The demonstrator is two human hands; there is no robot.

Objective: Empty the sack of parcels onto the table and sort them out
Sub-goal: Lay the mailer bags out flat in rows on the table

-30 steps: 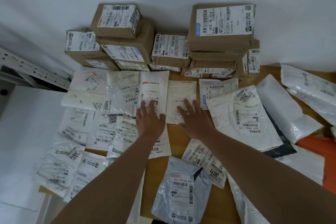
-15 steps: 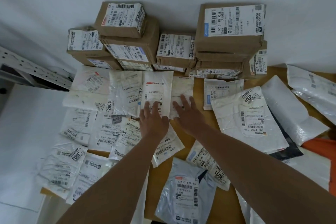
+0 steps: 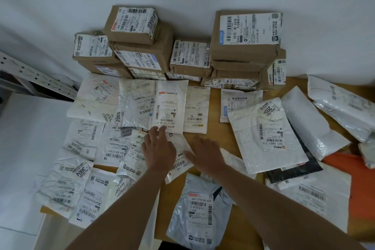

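Observation:
Many white parcel bags lie flat on the wooden table. My left hand is spread open over a small white bag, its fingertips at the lower edge of a white labelled envelope. My right hand hovers open just right of that, below a cream envelope; its thumb touches the small bag. Neither hand holds anything. Brown cardboard boxes are stacked against the wall at the back. A grey bag lies near the front edge.
A large white padded bag sits right of my hands, with further white bags beyond and an orange patch at far right. A perforated metal rack stands left of the table. Rows of labelled bags fill the left side.
Both hands have drawn back towards me, off the white and cream envelopes, which now lie side by side below the boxes. The cream envelope was slid left against the white one.

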